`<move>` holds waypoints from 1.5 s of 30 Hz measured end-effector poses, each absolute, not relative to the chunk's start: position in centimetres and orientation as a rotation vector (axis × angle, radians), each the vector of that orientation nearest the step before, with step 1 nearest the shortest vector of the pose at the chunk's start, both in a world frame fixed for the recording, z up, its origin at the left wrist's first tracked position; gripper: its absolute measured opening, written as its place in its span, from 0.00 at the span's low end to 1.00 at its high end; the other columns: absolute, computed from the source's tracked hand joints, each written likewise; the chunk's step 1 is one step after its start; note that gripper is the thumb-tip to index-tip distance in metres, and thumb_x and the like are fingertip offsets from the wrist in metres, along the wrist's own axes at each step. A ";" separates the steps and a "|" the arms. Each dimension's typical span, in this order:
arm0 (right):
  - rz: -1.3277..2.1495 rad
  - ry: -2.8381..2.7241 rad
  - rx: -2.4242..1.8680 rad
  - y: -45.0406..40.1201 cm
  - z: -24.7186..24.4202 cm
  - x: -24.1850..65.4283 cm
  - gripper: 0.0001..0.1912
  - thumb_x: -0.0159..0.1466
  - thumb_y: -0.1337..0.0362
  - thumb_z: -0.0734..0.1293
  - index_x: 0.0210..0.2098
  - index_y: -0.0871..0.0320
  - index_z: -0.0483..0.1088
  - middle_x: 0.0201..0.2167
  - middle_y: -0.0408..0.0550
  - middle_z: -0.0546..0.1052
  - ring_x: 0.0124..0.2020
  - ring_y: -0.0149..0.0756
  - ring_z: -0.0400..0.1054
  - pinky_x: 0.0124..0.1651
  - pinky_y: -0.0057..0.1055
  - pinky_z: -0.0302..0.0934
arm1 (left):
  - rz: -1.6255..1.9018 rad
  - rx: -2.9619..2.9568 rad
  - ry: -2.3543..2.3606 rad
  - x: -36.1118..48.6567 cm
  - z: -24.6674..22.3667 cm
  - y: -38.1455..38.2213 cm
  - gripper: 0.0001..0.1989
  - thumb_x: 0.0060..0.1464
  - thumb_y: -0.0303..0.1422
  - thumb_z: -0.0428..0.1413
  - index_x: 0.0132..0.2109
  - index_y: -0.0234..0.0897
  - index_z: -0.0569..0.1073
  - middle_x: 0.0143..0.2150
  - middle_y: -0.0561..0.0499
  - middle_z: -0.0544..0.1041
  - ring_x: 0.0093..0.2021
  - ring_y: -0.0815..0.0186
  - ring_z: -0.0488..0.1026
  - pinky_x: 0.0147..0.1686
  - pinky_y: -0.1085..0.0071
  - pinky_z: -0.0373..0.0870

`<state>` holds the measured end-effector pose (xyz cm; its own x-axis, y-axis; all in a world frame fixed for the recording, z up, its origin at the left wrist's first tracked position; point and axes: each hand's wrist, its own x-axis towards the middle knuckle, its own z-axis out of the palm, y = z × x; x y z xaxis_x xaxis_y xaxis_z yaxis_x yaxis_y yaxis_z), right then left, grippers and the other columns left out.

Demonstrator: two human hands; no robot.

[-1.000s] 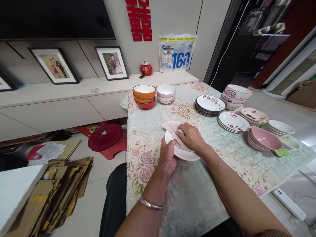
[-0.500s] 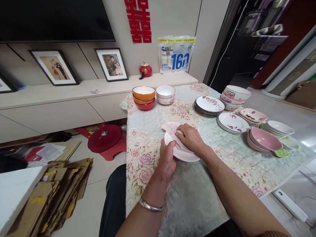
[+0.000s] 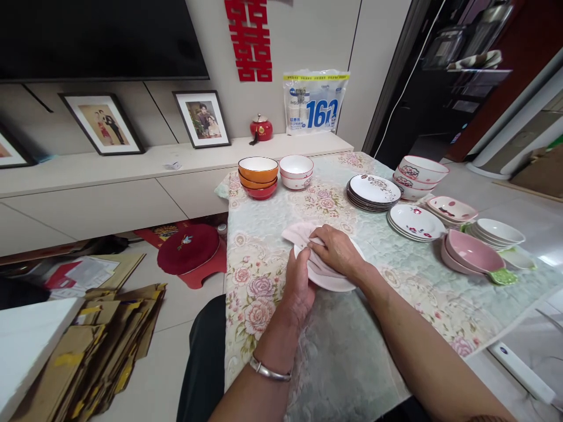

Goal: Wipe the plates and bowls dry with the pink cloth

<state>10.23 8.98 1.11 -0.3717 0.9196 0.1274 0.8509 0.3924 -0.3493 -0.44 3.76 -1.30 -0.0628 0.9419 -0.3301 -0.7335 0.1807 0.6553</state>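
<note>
A white plate (image 3: 333, 283) is held low over the near part of the flowered tablecloth (image 3: 259, 287). My left hand (image 3: 301, 281) grips its left rim, thumb on top and fingers underneath. Pressed on the plate's face is a pale pink cloth (image 3: 303, 233), bunched under the fingers of my right hand (image 3: 336, 249). The cloth's free edge sticks out past the plate's upper left rim. Beyond the plate stand orange and red bowls (image 3: 258, 176) and white bowls with pink rims (image 3: 296, 171).
At the right are dark-rimmed plates (image 3: 373, 190), flowered plates (image 3: 416, 221), tall patterned bowls (image 3: 421, 174), pink bowls (image 3: 472, 252) and small white bowls (image 3: 500, 230). A red stool (image 3: 189, 249) and flattened cardboard (image 3: 105, 340) are on the floor at the left.
My right hand and the cloth have shifted slightly left across the plate, and more of the plate's right side shows. The whole view has moved slightly. My left hand keeps its grip.
</note>
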 end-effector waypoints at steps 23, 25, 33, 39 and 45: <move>0.168 -2.250 -1.891 9.4 1.2 11.2 0.13 0.69 0.61 0.60 0.47 0.59 0.71 0.43 0.55 0.76 0.43 0.42 0.70 0.43 0.32 0.56 | 1.396 0.255 0.916 -0.4 -1.6 3.7 0.18 0.53 0.36 0.58 0.51 0.38 0.72 0.44 0.46 0.81 0.42 0.60 0.78 0.44 0.66 0.72; 0.106 -2.231 -1.993 9.5 1.3 11.6 0.13 0.69 0.61 0.59 0.47 0.60 0.71 0.43 0.56 0.76 0.43 0.43 0.71 0.41 0.33 0.55 | 1.388 0.229 0.944 -0.4 -1.5 3.6 0.19 0.53 0.37 0.59 0.51 0.37 0.72 0.45 0.46 0.81 0.42 0.60 0.78 0.43 0.66 0.72; 0.237 -2.440 -1.689 8.3 2.2 10.0 0.10 0.68 0.61 0.60 0.42 0.59 0.71 0.42 0.53 0.76 0.42 0.39 0.70 0.42 0.30 0.55 | 1.399 0.228 0.859 -0.4 -1.6 3.8 0.17 0.54 0.37 0.57 0.49 0.34 0.73 0.41 0.45 0.81 0.44 0.59 0.78 0.45 0.65 0.72; 0.311 -2.422 -1.572 8.4 1.9 9.6 0.11 0.69 0.60 0.60 0.43 0.58 0.71 0.42 0.51 0.76 0.42 0.38 0.70 0.44 0.29 0.56 | 1.429 0.281 0.856 -0.4 -1.5 3.8 0.16 0.52 0.35 0.58 0.48 0.36 0.73 0.43 0.46 0.80 0.44 0.60 0.78 0.47 0.66 0.71; 0.132 -2.285 -1.891 9.6 1.2 11.7 0.12 0.69 0.61 0.60 0.44 0.60 0.71 0.42 0.55 0.77 0.43 0.42 0.71 0.42 0.32 0.55 | 1.421 0.308 0.934 -0.4 -1.5 3.5 0.23 0.52 0.33 0.59 0.56 0.37 0.70 0.46 0.44 0.80 0.42 0.60 0.78 0.43 0.67 0.73</move>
